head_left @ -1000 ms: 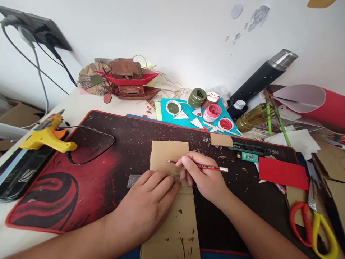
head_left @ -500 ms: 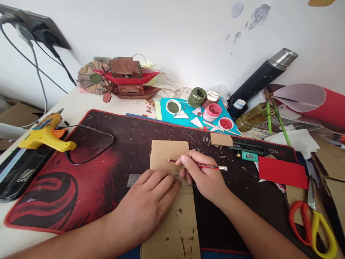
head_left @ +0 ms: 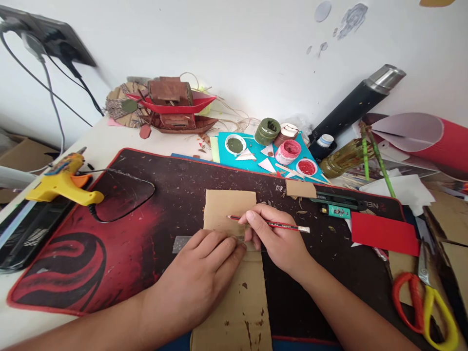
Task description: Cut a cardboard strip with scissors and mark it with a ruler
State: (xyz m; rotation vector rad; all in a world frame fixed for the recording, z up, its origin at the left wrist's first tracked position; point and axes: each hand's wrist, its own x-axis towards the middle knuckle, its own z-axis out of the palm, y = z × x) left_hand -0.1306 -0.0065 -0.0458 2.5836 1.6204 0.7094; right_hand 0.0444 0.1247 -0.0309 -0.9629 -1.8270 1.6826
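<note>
A strip of brown cardboard (head_left: pixel 230 207) lies lengthwise on the dark desk mat, with dark stains on its nearer part. Across it rests a clear ruler (head_left: pixel 180 244), whose left end pokes out past my left hand (head_left: pixel 208 273). That hand bends its fingers over the ruler and holds it against the cardboard; the fingertips hide its middle. My right hand (head_left: pixel 272 239) pinches a red-and-black pencil (head_left: pixel 281 225) between thumb and fingers. The pencil lies nearly level, its tip pointing left just above the cardboard, beyond the ruler. My right hand's lower fingers are close to the ruler's right part.
On the left is a yellow glue gun (head_left: pixel 69 185) with a looping cord. Scissors (head_left: pixel 426 297) and red card (head_left: pixel 383 233) lie on the right. Paint jars (head_left: pixel 288 151) stand on blue sheets at the back, near model boats (head_left: pixel 171 102). A dark flask (head_left: pixel 351 109) leans behind.
</note>
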